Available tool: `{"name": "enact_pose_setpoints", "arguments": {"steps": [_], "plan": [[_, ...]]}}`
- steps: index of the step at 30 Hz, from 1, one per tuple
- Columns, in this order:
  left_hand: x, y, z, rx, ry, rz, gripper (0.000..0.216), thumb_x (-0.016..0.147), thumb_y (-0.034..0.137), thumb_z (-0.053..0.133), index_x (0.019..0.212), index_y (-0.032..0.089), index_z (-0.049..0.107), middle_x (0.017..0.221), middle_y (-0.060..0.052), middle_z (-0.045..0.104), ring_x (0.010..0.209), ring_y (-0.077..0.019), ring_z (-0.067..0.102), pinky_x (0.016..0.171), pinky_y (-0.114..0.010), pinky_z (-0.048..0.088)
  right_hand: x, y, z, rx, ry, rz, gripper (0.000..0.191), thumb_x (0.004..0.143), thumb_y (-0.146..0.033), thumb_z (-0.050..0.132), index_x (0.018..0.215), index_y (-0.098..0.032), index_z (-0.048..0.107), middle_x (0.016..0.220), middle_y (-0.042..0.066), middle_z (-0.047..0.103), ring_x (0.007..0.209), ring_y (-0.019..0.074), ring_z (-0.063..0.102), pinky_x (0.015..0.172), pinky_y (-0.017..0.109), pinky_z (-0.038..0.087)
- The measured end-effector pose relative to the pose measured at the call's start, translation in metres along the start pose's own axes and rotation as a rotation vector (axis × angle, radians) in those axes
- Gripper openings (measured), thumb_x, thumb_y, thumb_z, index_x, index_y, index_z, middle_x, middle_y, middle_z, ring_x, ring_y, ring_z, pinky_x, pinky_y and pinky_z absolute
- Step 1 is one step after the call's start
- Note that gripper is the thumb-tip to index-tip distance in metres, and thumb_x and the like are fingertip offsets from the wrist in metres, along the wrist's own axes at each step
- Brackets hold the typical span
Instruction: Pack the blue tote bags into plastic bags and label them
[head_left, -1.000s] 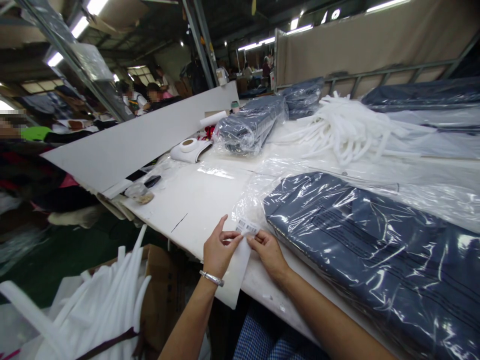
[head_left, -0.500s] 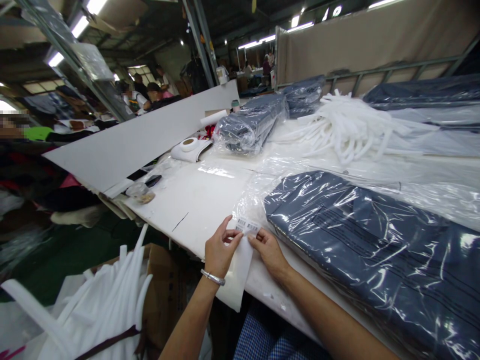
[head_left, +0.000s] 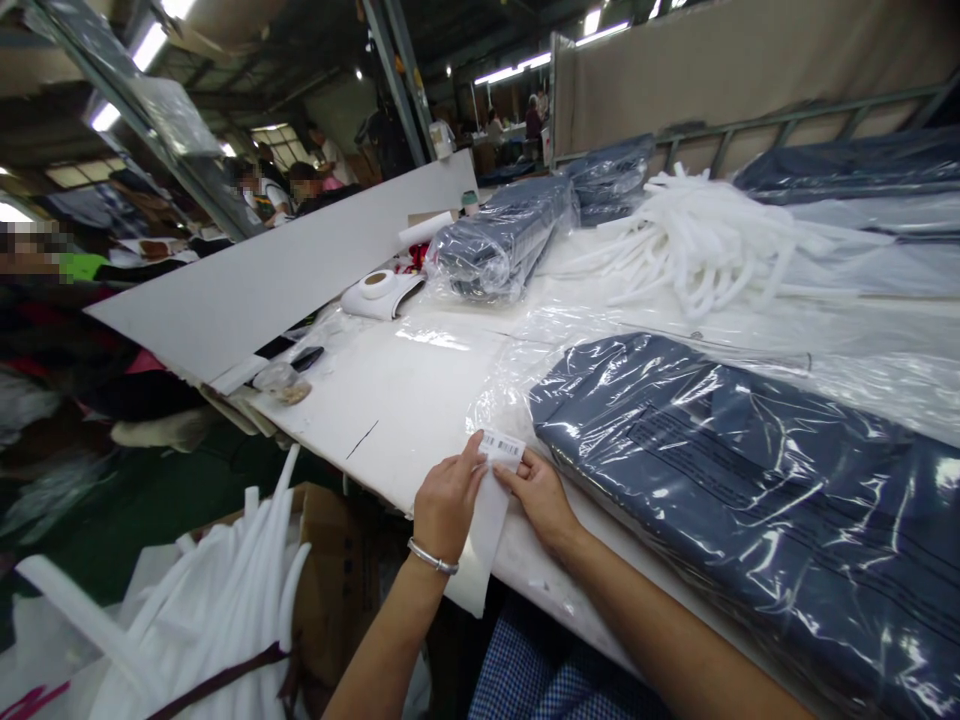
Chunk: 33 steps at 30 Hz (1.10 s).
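My left hand point(head_left: 447, 497) and my right hand point(head_left: 538, 495) meet at the near edge of the white table point(head_left: 397, 400). Both pinch a white strip of backing paper point(head_left: 484, 530) that hangs over the edge, with a barcode sticker point(head_left: 502, 446) at its top end. My left hand wears a metal bangle. Just right of the sticker lies a folded dark blue garment in a clear plastic bag point(head_left: 750, 480), its corner close to my right fingers.
More bagged dark garments point(head_left: 502, 240) and a heap of white foam tubes point(head_left: 697, 245) lie farther back. A tape roll point(head_left: 375, 285) sits by a slanted white board point(head_left: 277, 270). White tubes point(head_left: 217, 610) fill a box below left. People work behind the board.
The sticker's top end has risen slightly and both hands have closed tighter on the strip. My left thumb, spread before, now presses against the paper.
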<state>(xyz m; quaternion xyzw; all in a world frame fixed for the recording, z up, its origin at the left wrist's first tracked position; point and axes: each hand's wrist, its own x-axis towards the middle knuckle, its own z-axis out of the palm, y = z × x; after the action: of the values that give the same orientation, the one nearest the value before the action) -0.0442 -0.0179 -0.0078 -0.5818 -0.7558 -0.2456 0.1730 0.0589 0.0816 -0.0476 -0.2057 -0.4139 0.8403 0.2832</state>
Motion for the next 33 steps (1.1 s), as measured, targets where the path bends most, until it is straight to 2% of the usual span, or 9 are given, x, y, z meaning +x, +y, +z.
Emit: {"name": "enact_pose_setpoints", "arguments": {"steps": [4,8,11,14,18,23,26,29,33], "plan": [[0.002,0.004,-0.003,0.148,-0.019,0.108,0.057,0.095,0.021,0.054,0.149,0.024,0.033,0.092,-0.002,0.073,0.084,-0.0158,0.067,0.079,-0.029,0.051,0.001,0.004,-0.002,0.003,0.003,-0.006,0.041,0.073,-0.04,0.078,0.107,-0.021,0.065,0.093,0.003,0.075,0.084,0.0232,0.071,0.082,0.035,0.055],[0.002,0.005,-0.003,0.188,-0.03,0.125,0.061,0.095,0.018,0.052,0.151,0.023,0.028,0.087,-0.002,0.071,0.08,-0.016,0.066,0.076,-0.028,0.05,0.001,0.005,-0.001,0.01,0.004,-0.008,0.04,0.073,-0.038,0.078,0.107,-0.021,0.065,0.093,0.003,0.075,0.082,0.0225,0.071,0.079,0.034,0.055],[0.003,0.004,0.0,0.134,-0.041,0.086,0.06,0.095,0.017,0.051,0.15,0.025,0.031,0.089,-0.003,0.071,0.084,-0.0168,0.066,0.079,-0.028,0.05,0.001,0.004,0.0,0.008,0.011,0.001,0.041,0.072,-0.038,0.079,0.106,-0.019,0.065,0.092,0.004,0.076,0.08,0.0225,0.071,0.075,0.033,0.055],[0.005,0.001,0.003,-0.086,-0.026,-0.147,0.06,0.091,0.02,0.056,0.147,0.027,0.037,0.094,-0.001,0.071,0.085,-0.016,0.066,0.083,-0.029,0.051,0.001,0.003,0.001,0.012,0.022,0.012,0.044,0.071,-0.04,0.079,0.107,-0.018,0.064,0.092,0.005,0.076,0.077,0.0231,0.071,0.073,0.034,0.056],[0.009,-0.005,0.008,-0.586,-0.037,-0.556,0.067,0.084,0.029,0.064,0.145,0.025,0.038,0.093,0.0,0.069,0.082,-0.0143,0.065,0.075,-0.026,0.053,0.001,0.003,0.002,0.014,0.054,0.021,0.045,0.07,-0.04,0.079,0.106,-0.019,0.064,0.09,0.005,0.076,0.075,0.0233,0.071,0.073,0.035,0.056],[0.009,-0.017,0.006,-0.976,0.028,-0.864,0.073,0.077,0.037,0.072,0.142,0.021,0.044,0.096,-0.003,0.068,0.082,-0.0119,0.062,0.071,-0.022,0.048,0.002,-0.002,0.008,0.054,0.097,0.058,0.037,0.068,-0.035,0.077,0.098,-0.019,0.064,0.087,0.004,0.075,0.074,0.023,0.07,0.074,0.035,0.055],[0.009,-0.026,-0.001,-1.113,0.109,-0.993,0.073,0.074,0.038,0.076,0.139,0.023,0.047,0.097,-0.002,0.065,0.078,-0.0089,0.058,0.064,-0.018,0.044,0.004,-0.005,0.014,0.037,0.137,0.087,0.032,0.066,-0.032,0.075,0.094,-0.018,0.066,0.084,0.004,0.075,0.073,0.0224,0.069,0.072,0.034,0.055],[0.008,-0.035,-0.011,-1.199,0.249,-1.079,0.072,0.072,0.037,0.078,0.137,0.024,0.051,0.096,-0.002,0.062,0.079,-0.0078,0.056,0.063,-0.016,0.042,0.016,-0.006,0.024,-0.049,0.181,0.098,0.029,0.065,-0.031,0.073,0.09,-0.018,0.067,0.083,0.003,0.074,0.071,0.0204,0.068,0.069,0.031,0.054],[0.011,-0.045,-0.029,-1.14,0.419,-1.009,0.07,0.071,0.038,0.079,0.135,0.024,0.053,0.098,-0.002,0.064,0.078,-0.008,0.057,0.063,-0.017,0.042,0.066,-0.006,0.052,-0.153,0.202,0.094,0.028,0.066,-0.03,0.069,0.09,-0.018,0.065,0.084,0.004,0.072,0.073,0.0193,0.067,0.065,0.029,0.053]]}}
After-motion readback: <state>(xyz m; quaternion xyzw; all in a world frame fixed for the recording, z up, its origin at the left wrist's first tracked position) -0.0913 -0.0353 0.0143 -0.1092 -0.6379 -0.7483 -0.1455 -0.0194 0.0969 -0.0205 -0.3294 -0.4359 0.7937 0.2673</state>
